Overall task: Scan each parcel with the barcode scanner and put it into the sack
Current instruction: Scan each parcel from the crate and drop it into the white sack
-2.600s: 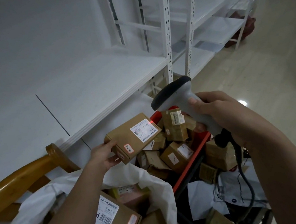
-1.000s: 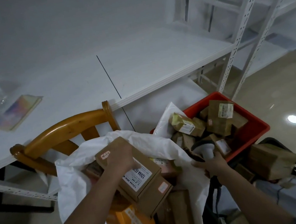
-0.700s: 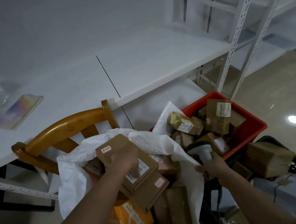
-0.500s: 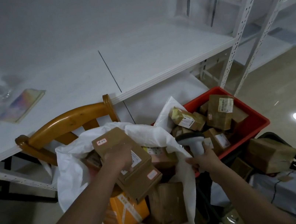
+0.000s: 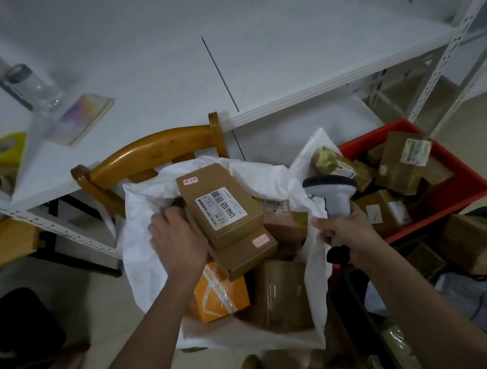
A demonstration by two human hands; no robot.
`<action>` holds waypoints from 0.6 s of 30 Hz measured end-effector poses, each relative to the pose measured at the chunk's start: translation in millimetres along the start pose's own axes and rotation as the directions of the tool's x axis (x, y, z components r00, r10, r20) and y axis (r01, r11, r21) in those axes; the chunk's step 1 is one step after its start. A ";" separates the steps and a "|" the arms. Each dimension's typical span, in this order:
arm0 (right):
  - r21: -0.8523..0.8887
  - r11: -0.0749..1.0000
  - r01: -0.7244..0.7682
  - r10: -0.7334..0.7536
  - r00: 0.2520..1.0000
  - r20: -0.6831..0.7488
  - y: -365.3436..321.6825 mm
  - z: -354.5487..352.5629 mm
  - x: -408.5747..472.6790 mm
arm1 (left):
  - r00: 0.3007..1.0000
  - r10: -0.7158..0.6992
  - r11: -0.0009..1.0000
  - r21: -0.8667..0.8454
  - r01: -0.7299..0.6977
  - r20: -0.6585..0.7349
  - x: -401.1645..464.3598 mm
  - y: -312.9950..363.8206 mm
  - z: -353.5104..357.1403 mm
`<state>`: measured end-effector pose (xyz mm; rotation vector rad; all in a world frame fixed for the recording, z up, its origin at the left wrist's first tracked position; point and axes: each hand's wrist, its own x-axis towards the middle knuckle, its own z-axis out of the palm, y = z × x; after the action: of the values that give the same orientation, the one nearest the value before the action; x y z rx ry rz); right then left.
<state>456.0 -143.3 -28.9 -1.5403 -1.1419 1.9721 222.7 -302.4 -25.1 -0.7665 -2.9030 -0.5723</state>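
Parcel (image 5: 221, 205) edge behind left hand (image 5: 178, 242)

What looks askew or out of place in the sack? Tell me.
The brown parcel with the white label lies tilted on top of another box in the white sack, its far end sticking up past the rim. The left hand rests against its side. Nothing looks spilled or torn.

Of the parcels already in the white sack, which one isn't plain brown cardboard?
The orange parcel, low in the white sack just beside the left forearm. It is bright orange with white tape across it; the other parcels visible in the sack are brown cardboard.
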 end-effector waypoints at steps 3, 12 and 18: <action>0.020 1.000 0.007 -0.006 0.998 -0.055 -1.6 5.9 -6.3 | 0.952 -0.294 0.951 0.130 0.282 0.087 -7.1 -17.5 -3.4; 0.186 0.978 -0.095 0.131 0.973 -0.192 -0.5 85.2 -28.9 | 0.856 -0.256 0.918 -0.165 0.361 0.450 3.8 -96.5 -28.6; 0.011 0.972 0.236 -0.227 0.947 -0.226 -58.8 103.9 -53.2 | 0.903 -0.245 0.891 -0.285 0.353 0.354 74.2 -125.2 -71.6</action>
<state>366.1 -184.1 56.8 -1.4894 -1.1267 1.6138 95.7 -396.0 12.4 -0.4604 -3.2912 -1.1107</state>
